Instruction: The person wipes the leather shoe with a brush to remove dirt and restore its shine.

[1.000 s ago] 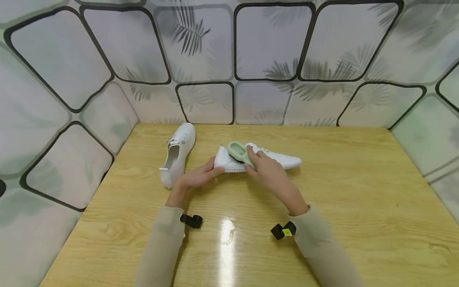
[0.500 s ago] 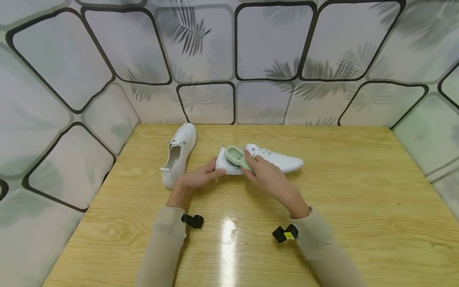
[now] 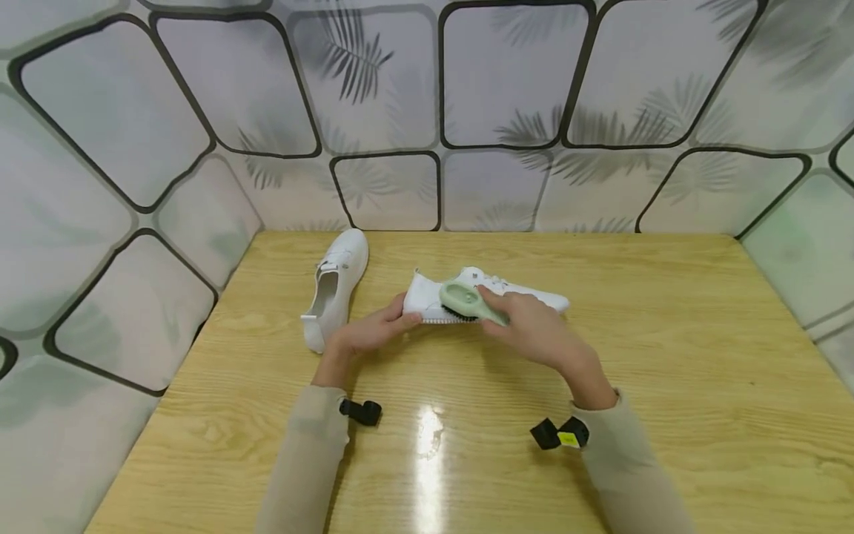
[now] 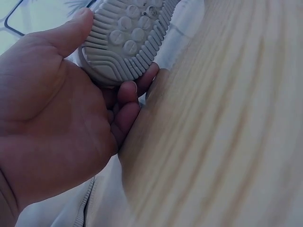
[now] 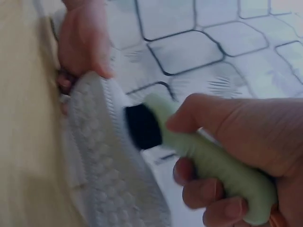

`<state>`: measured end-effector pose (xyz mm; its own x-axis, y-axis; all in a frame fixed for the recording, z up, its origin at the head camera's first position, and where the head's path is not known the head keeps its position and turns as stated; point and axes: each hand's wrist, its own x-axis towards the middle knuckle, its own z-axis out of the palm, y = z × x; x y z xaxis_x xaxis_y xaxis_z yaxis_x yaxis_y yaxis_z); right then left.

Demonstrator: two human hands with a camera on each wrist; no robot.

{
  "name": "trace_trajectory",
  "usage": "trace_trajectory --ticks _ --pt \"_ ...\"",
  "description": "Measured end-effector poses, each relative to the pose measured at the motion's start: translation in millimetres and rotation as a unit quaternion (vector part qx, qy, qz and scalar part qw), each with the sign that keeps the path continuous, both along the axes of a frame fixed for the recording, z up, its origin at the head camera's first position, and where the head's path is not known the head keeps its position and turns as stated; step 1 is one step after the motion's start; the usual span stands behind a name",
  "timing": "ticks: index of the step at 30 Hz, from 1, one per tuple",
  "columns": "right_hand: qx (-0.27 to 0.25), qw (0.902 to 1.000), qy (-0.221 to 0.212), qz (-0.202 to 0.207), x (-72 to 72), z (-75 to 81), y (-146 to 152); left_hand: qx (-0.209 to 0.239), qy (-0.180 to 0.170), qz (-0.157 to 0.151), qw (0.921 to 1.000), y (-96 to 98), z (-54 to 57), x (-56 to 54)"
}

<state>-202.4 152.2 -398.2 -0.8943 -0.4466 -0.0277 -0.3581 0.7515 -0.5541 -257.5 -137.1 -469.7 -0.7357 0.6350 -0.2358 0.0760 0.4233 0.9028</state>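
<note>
A white lace-up shoe (image 3: 427, 295) is tipped on its side near the middle of the table, toe to the right. My left hand (image 3: 378, 328) grips its heel, thumb near the sole edge and fingers curled underneath. In the left wrist view the ridged, studded sole (image 4: 130, 40) faces the camera. My right hand (image 3: 534, 326) holds a pale green brush (image 3: 463, 299) by its handle. The dark bristles (image 5: 143, 126) meet the shoe's side just above the sole in the right wrist view. Part of the shoe's front is hidden behind my right hand.
The matching white shoe (image 3: 336, 285) stands upright just left of my left hand, toe pointing away. A wooden table (image 3: 667, 334) lies under everything. Patterned fabric walls (image 3: 494, 189) rise along its back and sides. Black cameras are strapped to both wrists.
My right hand has carried the brush to the right along the shoe's side, away from the heel. The left hand keeps its hold on the heel, nearly still.
</note>
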Motion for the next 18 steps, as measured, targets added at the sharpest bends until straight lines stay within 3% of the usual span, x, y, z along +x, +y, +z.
trace_trajectory --ticks 4,11,14,18 --pt "0.032 0.9983 0.033 -0.037 1.7 2.5 3.0 -0.005 0.001 0.009 0.9999 -0.3 1.6 0.0" --pt "0.022 0.9995 0.011 0.018 3.2 5.7 3.1 -0.004 0.0 0.0 1.0 -1.8 0.1 1.2" --pt "0.04 0.9988 0.028 0.0 4.9 10.1 14.4 -0.008 -0.007 0.004 0.9999 -2.2 0.2 1.2" --pt "0.071 0.996 0.054 -0.004 3.3 6.7 8.0 -0.016 -0.005 0.01 0.9998 -4.6 0.6 1.3"
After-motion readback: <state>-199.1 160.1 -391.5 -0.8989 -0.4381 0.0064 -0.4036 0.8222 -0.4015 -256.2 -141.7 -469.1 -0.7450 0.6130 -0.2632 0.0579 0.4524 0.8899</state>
